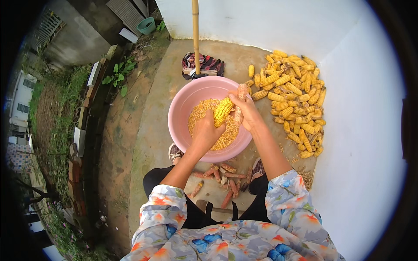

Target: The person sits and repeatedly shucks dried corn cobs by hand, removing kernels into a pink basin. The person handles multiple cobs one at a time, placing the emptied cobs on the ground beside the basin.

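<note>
My left hand (206, 129) grips a yellow ear of corn (223, 111), tilted over a pink plastic basin (178, 111). A mostly bare corncob (241, 94) is held in my right hand (249, 112), close beside the ear, above the basin's right side. Loose corn kernels (225, 141) cover the basin's floor. Whether the cob touches the ear is hard to tell, since my fingers hide part of both.
Many unshelled ears of corn (294, 94) are heaped at right against a white wall (356, 130). Stripped cobs (233, 187) lie between my shoes (258, 167). Beyond the basin, a bamboo pole (195, 36) stands by a dark patterned cloth (209, 62). Bricks (74, 171) edge the left side.
</note>
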Demonstrator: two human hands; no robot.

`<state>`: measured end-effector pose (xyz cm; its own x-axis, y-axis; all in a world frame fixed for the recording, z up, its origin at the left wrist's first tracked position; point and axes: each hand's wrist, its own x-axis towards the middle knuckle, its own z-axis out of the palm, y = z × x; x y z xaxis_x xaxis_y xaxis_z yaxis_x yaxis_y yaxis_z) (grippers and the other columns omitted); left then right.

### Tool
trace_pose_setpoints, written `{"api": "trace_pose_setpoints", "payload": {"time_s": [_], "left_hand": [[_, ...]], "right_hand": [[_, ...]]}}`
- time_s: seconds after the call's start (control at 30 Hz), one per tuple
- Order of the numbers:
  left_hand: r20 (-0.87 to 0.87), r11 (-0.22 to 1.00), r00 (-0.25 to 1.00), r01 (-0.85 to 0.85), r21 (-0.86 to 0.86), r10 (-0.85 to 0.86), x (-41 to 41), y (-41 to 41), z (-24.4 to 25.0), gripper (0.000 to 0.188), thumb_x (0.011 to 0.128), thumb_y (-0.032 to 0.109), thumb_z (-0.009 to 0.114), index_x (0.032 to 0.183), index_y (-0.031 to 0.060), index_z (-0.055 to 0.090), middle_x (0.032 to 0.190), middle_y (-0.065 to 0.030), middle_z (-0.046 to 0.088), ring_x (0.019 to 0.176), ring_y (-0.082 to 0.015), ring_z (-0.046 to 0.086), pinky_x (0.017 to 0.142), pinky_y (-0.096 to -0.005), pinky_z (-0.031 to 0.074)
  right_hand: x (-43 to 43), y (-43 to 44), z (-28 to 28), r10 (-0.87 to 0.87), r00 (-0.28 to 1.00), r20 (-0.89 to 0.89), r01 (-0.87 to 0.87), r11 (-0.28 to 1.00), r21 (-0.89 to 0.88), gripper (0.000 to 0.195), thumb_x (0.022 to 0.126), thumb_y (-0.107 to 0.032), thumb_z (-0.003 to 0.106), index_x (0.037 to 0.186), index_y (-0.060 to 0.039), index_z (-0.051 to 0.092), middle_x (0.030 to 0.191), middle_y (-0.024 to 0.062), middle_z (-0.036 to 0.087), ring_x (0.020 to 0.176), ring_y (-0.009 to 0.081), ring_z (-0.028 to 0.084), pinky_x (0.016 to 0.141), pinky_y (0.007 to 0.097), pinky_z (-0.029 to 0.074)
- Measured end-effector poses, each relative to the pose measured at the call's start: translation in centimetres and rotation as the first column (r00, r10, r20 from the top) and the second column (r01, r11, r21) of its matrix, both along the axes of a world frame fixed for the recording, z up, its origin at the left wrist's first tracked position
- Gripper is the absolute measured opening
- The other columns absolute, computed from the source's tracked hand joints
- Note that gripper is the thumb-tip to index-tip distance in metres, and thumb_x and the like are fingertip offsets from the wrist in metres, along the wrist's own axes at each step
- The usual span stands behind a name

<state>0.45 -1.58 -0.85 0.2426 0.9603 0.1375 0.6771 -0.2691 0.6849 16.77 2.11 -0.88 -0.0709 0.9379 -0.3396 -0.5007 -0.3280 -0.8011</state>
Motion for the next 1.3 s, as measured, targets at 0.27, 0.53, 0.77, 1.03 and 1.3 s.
{"api": "trace_pose_setpoints", "payload": {"time_s": [0.27,0.53,0.77,1.03,1.3], "left_hand": [[-0.2,0.996,0.979,0.055,0.066,-0.041,1.7,-1.4,0.0,0.05,0.07,0.02,0.073,0.104,-0.0012,0.043,0.069,-0.0223,0.059,0.062,-0.0389,0.061,0.054,-0.0464,0.049],[-0.081,0.987,0.993,0.072,-0.141,-0.083,0.8,-0.7,0.1,0.048,0.07,0.02,0.071,0.106,-0.0044,0.05,0.076,-0.0235,0.062,0.066,-0.0354,0.063,0.059,-0.0428,0.048],[0.33,0.82,0.944,0.187,-0.541,0.002,-0.5,0.8,1.4,0.042,0.074,0.022,0.071,0.105,-0.0034,0.058,0.075,-0.0069,0.06,0.064,-0.0138,0.057,0.055,-0.0316,0.046],[0.087,0.955,0.995,0.07,-0.287,-0.047,-0.5,0.4,1.4,0.041,0.072,0.019,0.071,0.104,-0.0018,0.057,0.077,-0.016,0.062,0.069,-0.0288,0.062,0.061,-0.0378,0.047],[0.099,0.966,0.985,0.16,-0.204,-0.142,-0.7,0.6,1.2,0.038,0.069,0.016,0.069,0.097,-0.0049,0.056,0.08,-0.0256,0.062,0.074,-0.0391,0.062,0.066,-0.0447,0.048]], "right_hand": [[0.2,0.0,-1.3,-0.025,0.977,-0.21,0.001,0.993,-0.115,0.029,0.092,-0.029,0.057,0.092,0.0002,0.06,0.082,0.0124,0.063,0.076,0.0203,0.063,0.069,0.0314,0.053],[-0.2,-0.3,-1.4,-0.068,0.996,0.052,0.065,0.997,0.05,0.029,0.089,-0.025,0.061,0.078,0.0013,0.064,0.072,0.0104,0.063,0.064,0.0164,0.06,0.062,0.0286,0.048],[-0.3,0.0,-2.8,-0.15,0.925,0.349,0.12,0.987,0.106,0.032,0.087,-0.029,0.065,0.088,0.0025,0.066,0.081,0.0087,0.065,0.072,0.0123,0.06,0.063,0.0267,0.048],[0.6,0.0,-0.3,0.114,0.967,-0.227,-0.132,0.989,-0.068,0.036,0.093,-0.036,0.053,0.097,-0.001,0.062,0.093,0.0108,0.064,0.083,0.0174,0.062,0.068,0.0323,0.052],[0.3,-0.3,-1.5,0.017,0.964,0.264,-0.029,0.999,0.04,0.034,0.089,-0.032,0.062,0.091,0.0017,0.064,0.077,0.0082,0.064,0.064,0.0141,0.062,0.05,0.0296,0.052]]}}
